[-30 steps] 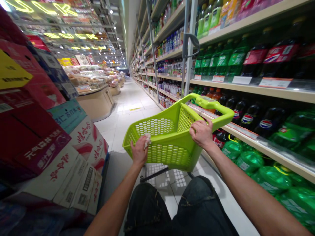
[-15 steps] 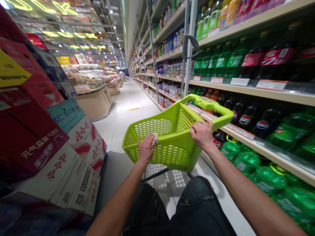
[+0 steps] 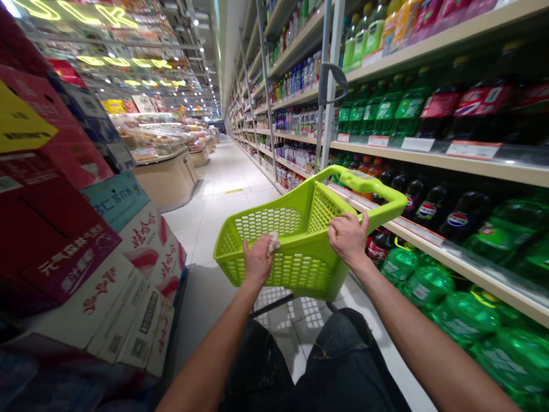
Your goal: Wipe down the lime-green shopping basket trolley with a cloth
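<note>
A lime-green shopping cart (image 3: 304, 260) with a perforated plastic basket stands in front of my knees, its handle to the right. My left hand (image 3: 258, 257) is closed around a crumpled white tissue (image 3: 273, 243) and presses it on the near rim. Nothing shows inside the part of the basket I can see. Further along the same rim, by the handle's base, my right hand (image 3: 348, 236) has its fingers curled over the edge, gripping the cart.
Shelves of soda bottles (image 3: 414, 109) line the right side, with large green bottles (image 3: 465, 312) at floor level. Stacked drink cartons (image 3: 128, 309) rise on the left. A tiled aisle (image 3: 221, 166) runs ahead past a rounded food counter (image 3: 165, 177).
My left hand has slid slightly to the right along the rim with the tissue. My right hand has shifted a little to the left, still on the cart.
</note>
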The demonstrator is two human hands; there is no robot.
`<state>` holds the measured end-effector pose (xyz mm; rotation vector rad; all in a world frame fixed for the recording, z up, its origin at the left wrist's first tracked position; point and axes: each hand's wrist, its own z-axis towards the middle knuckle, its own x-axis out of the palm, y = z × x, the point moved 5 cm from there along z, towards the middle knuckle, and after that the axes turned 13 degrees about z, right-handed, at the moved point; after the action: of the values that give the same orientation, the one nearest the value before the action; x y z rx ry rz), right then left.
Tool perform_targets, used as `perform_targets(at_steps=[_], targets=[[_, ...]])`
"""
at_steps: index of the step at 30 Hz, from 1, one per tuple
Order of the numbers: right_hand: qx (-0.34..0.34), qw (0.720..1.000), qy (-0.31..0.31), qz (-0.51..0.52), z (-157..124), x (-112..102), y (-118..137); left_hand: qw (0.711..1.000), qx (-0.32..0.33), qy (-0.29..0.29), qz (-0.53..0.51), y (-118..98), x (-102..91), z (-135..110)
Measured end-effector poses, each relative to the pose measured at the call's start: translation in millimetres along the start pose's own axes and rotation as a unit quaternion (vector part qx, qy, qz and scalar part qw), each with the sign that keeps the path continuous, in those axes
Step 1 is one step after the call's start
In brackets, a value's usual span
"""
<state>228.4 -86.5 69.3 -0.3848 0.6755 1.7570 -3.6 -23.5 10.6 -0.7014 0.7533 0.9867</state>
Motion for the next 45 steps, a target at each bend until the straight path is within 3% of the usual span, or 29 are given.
perform_targets(at_steps=[2,3,5,7,9,11,16,18,20,23,25,26,29,31,33,35,38,41,45], targets=[[-0.004,1.0,0.011,0.0,0,0,0,0.999,0.05,0.002,-0.005,-12,1.5,-1],[-0.006,1.0,0.016,-0.001,0,-1,0,0.999,0.046,-0.004,-0.001,-7,0.4,-2],[-0.01,1.0,0.021,-0.003,0,-2,-1,0.999,-0.014,-0.034,0.016,23,-4.7,-7],[-0.008,1.0,0.018,-0.001,0,-2,-2,0.989,-0.113,-0.086,0.036,60,-11.3,-14],[-0.004,1.0,0.007,0.004,0,-1,-3,0.978,-0.167,-0.113,0.043,77,-12.3,-21],[-0.001,1.0,-0.003,0.01,0,0,-3,0.984,-0.138,-0.107,0.037,63,-6.9,-21],[-0.014,1.0,-0.001,0.008,-1,2,-5,0.996,0.061,-0.063,0.012,-26,5.4,-12],[-0.023,1.0,0.0,0.006,-2,1,-6,0.995,0.078,-0.055,0.01,-30,3.8,-10],[-0.028,1.0,0.0,0.007,-1,0,-8,0.998,0.03,-0.061,0.012,-4,-0.2,-10],[-0.023,1.0,-0.004,0.012,0,-2,-12,0.989,-0.126,-0.082,0.014,52,-6.6,-16],[-0.01,1.0,-0.006,0.016,1,-3,-12,0.978,-0.194,-0.082,0.008,67,-7.1,-19],[-0.001,1.0,-0.007,0.019,1,-3,-10,0.977,-0.198,-0.074,0.003,62,-5.4,-19],[0.006,0.998,0.025,0.061,-1,2,8,0.994,-0.107,-0.032,-0.019,11,4.1,-8],[-0.018,0.987,0.102,0.121,-6,14,33,0.999,-0.021,-0.002,-0.044,-28,10.3,1],[-0.04,0.965,0.193,0.173,-13,31,60,0.997,0.044,0.025,-0.06,-50,14.4,6],[-0.031,0.951,0.244,0.188,-18,46,81,0.994,0.084,0.048,-0.053,-50,16.4,6],[0.001,0.955,0.24,0.176,-16,63,97,0.991,0.118,0.062,-0.011,-30,16.2,-1],[0.001,0.96,0.221,0.174,-10,72,102,0.992,0.106,0.062,0.015,-10,16.6,-7],[-0.042,0.96,0.219,0.17,-4,79,102,0.995,0.092,0.042,0.016,-5,20.7,-8]])
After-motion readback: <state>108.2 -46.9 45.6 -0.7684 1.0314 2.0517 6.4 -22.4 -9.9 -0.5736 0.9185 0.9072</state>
